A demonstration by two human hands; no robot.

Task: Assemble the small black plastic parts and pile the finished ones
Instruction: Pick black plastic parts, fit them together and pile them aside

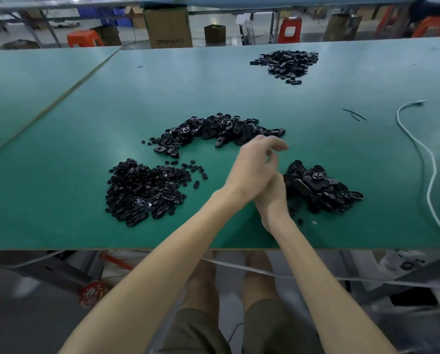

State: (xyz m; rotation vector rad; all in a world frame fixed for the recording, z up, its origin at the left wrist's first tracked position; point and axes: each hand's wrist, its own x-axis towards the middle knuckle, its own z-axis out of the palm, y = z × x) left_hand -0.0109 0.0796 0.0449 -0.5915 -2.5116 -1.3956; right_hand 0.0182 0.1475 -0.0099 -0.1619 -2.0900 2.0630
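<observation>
Your forearms cross over the near edge of the green table [60, 129]. The left hand [257, 164] lies above the right hand [273, 198] and hides its fingers, so it cannot be told whether the right one grips anything. The left hand's fingers hang loosely curled and apart, with nothing visible between them. The black plastic parts lie in four heaps: a near-left heap [142, 190] of mostly small pieces, a curved middle heap [221, 130] just beyond your left fingertips, a right heap [321, 190] of larger oval pieces just beside the right hand, and a far heap [287, 63] well apart toward the table's back edge. A white cable [429, 175] snakes down the right side of the table, near two black ties [354, 114]. A small white ring [314, 222] sits on the table by your right wrist. Beyond the table stand a cardboard box [167, 26] and red stools [290, 29].
</observation>
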